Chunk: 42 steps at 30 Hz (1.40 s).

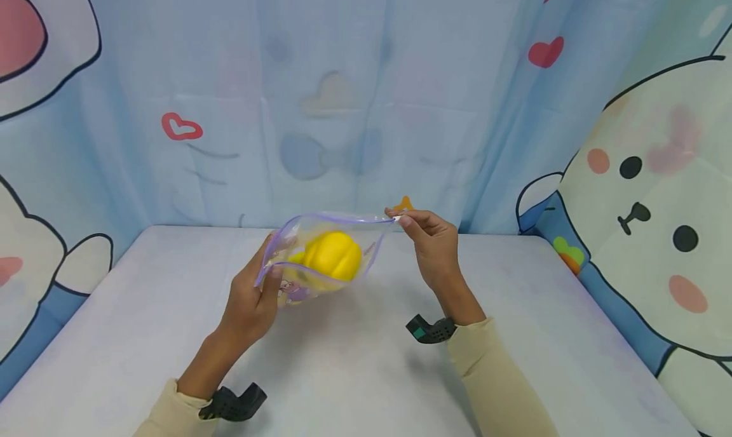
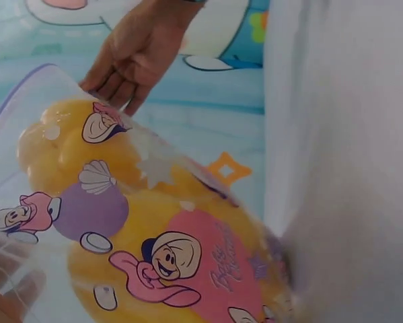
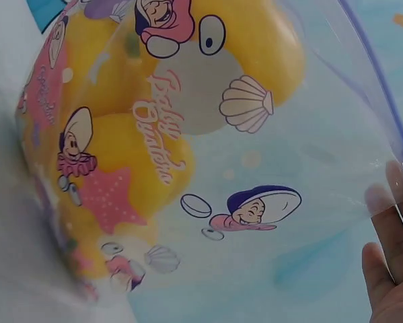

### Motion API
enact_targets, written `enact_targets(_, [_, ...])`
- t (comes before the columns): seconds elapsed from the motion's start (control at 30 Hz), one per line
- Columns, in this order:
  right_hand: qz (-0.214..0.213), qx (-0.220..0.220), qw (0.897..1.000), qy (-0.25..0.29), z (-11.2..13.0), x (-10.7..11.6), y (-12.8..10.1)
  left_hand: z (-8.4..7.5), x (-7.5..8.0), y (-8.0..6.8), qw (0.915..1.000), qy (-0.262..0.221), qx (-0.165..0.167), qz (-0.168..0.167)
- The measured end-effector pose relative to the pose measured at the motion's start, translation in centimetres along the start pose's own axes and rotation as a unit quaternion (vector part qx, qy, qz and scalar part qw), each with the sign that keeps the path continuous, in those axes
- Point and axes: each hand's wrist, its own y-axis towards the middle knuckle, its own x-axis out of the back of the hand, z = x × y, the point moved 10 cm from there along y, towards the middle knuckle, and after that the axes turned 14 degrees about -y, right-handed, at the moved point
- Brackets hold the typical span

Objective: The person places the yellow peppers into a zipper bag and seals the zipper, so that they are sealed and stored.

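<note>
A clear zip bag [image 1: 320,291] with purple edging and cartoon prints is held above the table, its mouth gaping. Yellow lobed bell peppers [image 1: 334,254] lie inside; the left wrist view shows their rounded forms [image 2: 80,145] through the plastic. My left hand [image 1: 251,303] grips the bag's left edge, thumb on the near side and fingers mostly hidden behind it. At the upper right corner my right hand [image 1: 437,246] pinches the purple zip strip by its white slider [image 1: 397,219]. Some right fingers [image 3: 393,229] show beside the bag in the right wrist view.
A white table [image 1: 354,373] lies under both hands. Behind it hangs a blue cartoon-printed curtain [image 1: 400,107], which also runs along the right side. Black wrist devices [image 1: 234,404] sit at the beige sleeves [image 1: 497,373].
</note>
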Motion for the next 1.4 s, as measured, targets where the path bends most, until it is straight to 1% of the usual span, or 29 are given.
enact_targets(0.1, [-0.009,0.014,1.0,0.014,1.3,0.3,0.0,-0.4,0.7,0.9,0.9992,-0.021,0.002,-0.035])
enact_targets(0.2, [-0.033,0.012,0.999,0.028,2.3,0.9,-0.1,-0.8,1.2,1.7,0.9977,-0.041,0.01,-0.052])
enact_targets(0.27, [-0.052,0.005,0.998,0.036,2.8,1.4,-0.2,-0.9,1.5,2.2,0.9964,-0.055,0.022,-0.06])
enact_targets(0.33, [-0.064,0.007,0.997,0.039,3.4,1.8,-0.3,-0.7,1.9,2.6,0.9946,-0.057,0.044,-0.075])
enact_targets(0.37, [-0.066,0.008,0.997,0.042,3.7,1.9,-0.3,-0.5,2.2,2.8,0.9931,-0.056,0.059,-0.084])
enact_targets(0.5, [-0.061,0.022,0.996,0.055,5.0,2.2,-0.3,0.1,3.0,3.0,0.9862,-0.036,0.124,-0.104])
enact_targets(0.6, [-0.056,0.03,0.997,0.05,5.7,2.4,-0.3,0.4,3.1,3.3,0.9817,-0.045,0.155,-0.101])
enact_targets(0.67, [-0.06,0.033,0.997,0.042,6.1,2.6,-0.3,0.8,3.1,3.5,0.9773,-0.073,0.171,-0.101])
enact_targets(0.77, [-0.069,0.027,0.997,0.029,6.2,2.9,-0.3,1.4,2.9,3.6,0.9662,-0.128,0.197,-0.106])
enact_targets(0.83, [-0.076,0.016,0.997,0.026,6.0,3.0,-0.3,1.8,2.8,3.6,0.9579,-0.158,0.215,-0.107])
enact_targets(0.9, [-0.083,0.0,0.996,0.017,5.5,3.0,-0.3,2.1,2.7,3.4,0.9516,-0.172,0.232,-0.105])
enact_targets(0.97, [-0.09,-0.021,0.996,0.013,4.8,3.0,-0.3,2.3,2.7,3.3,0.9478,-0.183,0.239,-0.105])
enact_targets(1.03, [-0.089,-0.042,0.995,0.015,4.0,3.0,-0.4,2.3,2.7,3.2,0.9459,-0.195,0.24,-0.099])
enact_targets(1.1, [-0.061,-0.067,0.996,0.014,3.2,2.7,-0.4,2.3,2.6,3.3,0.9456,-0.202,0.238,-0.092])
enact_targets(1.13, [-0.034,-0.079,0.996,0.01,2.8,2.3,-0.5,2.3,2.6,3.3,0.9443,-0.213,0.234,-0.09])
enact_targets(1.17, [-0.002,-0.093,0.996,-0.005,2.4,2.0,-0.6,2.4,2.5,3.3,0.9434,-0.218,0.235,-0.084])
enact_targets(1.23, [0.066,-0.116,0.99,-0.041,1.5,1.2,-0.9,2.5,2.3,3.2,0.9428,-0.218,0.241,-0.073])
enact_targets(1.3, [0.114,-0.124,0.983,-0.079,0.9,0.9,-1.3,2.5,2.3,3.1,0.9425,-0.218,0.244,-0.069])
enact_targets(1.37, [0.125,-0.123,0.979,-0.107,0.6,1.2,-1.4,2.6,2.2,3.1,0.9441,-0.213,0.244,-0.061])
enact_targets(1.4, [0.121,-0.12,0.98,-0.104,0.6,1.4,-1.4,2.6,2.3,3.1,0.9456,-0.21,0.241,-0.06])
